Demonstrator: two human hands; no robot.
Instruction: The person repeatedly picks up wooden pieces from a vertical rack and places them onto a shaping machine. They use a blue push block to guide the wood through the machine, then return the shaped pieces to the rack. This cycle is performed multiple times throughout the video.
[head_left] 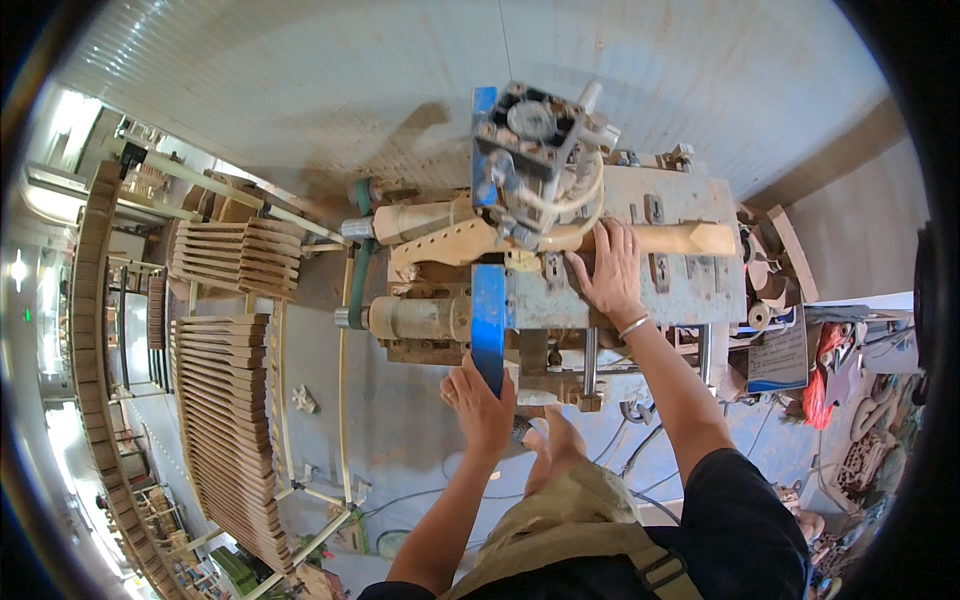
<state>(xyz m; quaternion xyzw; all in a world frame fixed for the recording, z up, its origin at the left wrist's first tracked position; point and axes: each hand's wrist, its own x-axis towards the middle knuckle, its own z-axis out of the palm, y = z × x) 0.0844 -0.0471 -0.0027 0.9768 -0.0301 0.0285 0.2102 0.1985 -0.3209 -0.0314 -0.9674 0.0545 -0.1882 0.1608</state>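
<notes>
A pale wooden guitar neck (670,238) lies across the grey metal machine table (700,300), its headstock with a row of peg holes reaching out to the left. My right hand (612,270) rests over the middle of the neck, fingers curled across it and thumb on the near side. A blue metal bar (488,320) runs toward me from the machine, and my left hand (481,405) is closed round its near end. Above the neck stands a dusty black clamp head (530,120) with hoses, partly hiding the wood beneath it.
Left of the table are two rollers, the nearer roller (410,318) and the farther roller (420,222), beside a green belt (358,285). A rack of stacked wooden necks (225,420) stands farther left. Cables (420,498) cross the floor; clutter and a red bag (822,390) lie right.
</notes>
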